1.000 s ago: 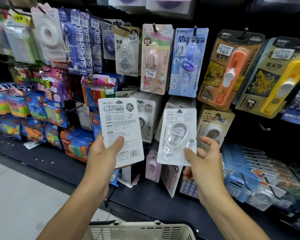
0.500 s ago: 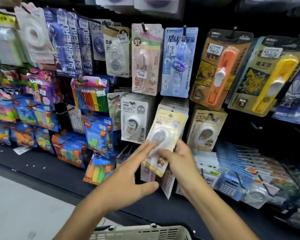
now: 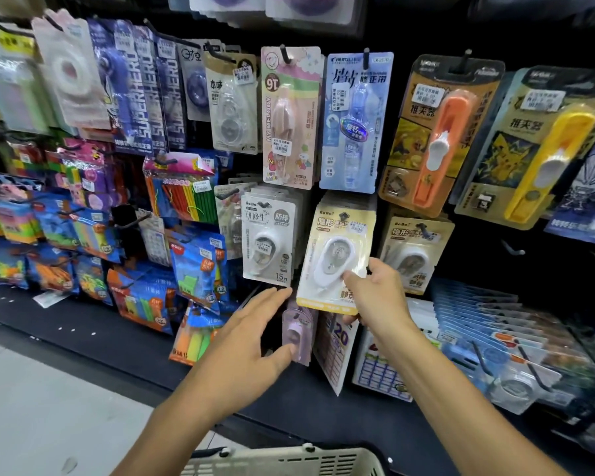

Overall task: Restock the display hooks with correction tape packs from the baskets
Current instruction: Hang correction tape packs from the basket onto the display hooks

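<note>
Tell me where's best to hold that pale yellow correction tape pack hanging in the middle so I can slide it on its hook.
Pinch the flat card of the yellow pack at its lower right edge, coming from below right, as the right hand does. The raised plastic bubble fills the centre, and the top must stay free for the hook.

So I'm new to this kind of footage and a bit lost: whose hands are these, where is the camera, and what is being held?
There is no machine here. A person wears one camera on the head, looking forward and down, so you see their own arms reaching out. In front is a shop display wall with packs hanging on hooks. The right hand pinches the lower edge of a cream correction tape pack, which hangs at the front of a stack on the hook. The left hand is open, fingers stretched towards the packs, holding nothing. At the bottom edge is the rim of a pale basket.
</note>
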`<state>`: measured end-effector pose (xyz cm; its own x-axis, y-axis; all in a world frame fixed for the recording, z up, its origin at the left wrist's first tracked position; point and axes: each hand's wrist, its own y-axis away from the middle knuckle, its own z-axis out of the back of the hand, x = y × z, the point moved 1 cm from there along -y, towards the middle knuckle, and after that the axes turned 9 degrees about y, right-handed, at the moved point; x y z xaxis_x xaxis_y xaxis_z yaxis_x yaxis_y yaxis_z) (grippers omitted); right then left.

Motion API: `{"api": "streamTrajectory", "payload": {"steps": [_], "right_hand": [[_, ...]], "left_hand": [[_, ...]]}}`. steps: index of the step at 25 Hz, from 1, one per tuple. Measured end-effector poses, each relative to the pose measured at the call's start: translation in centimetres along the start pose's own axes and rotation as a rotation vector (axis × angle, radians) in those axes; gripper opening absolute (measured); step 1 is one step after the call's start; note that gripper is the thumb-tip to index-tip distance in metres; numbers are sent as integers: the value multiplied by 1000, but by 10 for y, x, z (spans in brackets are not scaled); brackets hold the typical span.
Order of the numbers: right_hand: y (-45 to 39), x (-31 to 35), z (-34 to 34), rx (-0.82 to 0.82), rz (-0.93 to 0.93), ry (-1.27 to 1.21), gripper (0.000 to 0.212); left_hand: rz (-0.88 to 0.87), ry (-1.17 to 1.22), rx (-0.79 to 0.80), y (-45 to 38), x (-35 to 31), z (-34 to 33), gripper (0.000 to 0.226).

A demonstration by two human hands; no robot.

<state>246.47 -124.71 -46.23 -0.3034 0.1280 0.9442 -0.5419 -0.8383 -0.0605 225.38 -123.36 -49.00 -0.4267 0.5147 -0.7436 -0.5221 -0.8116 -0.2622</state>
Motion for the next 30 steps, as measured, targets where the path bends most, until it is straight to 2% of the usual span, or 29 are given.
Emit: {"api": "streamTrajectory", "payload": {"steps": [7,13,16,19,23,26,30], "right_hand": [[-1,-22,-14,10,-30,25,7],[22,-27,-9,52,203,39,14],[27,-25,7,86,174,21,13],[29,-26,47,3,99,5,12],[36,-35,86,-194,30,84,21],[48,-40,93,-308,12,-26,23],[48,-41,98,-331,-72,-34,18]], "left_hand": [[-5,-50,7,2,13,5,73],[-44,-86,-10,-2,2,-1,67],[-83,-72,-10,-2,0,0,65],[-88,-84,-18,-4,1,3,65],[-50,-106,-21,-5,-2,0,66],[-42,-128,-4,-3,-2,-2,67],[-39,-132,22,-1,2,-4,68]]}}
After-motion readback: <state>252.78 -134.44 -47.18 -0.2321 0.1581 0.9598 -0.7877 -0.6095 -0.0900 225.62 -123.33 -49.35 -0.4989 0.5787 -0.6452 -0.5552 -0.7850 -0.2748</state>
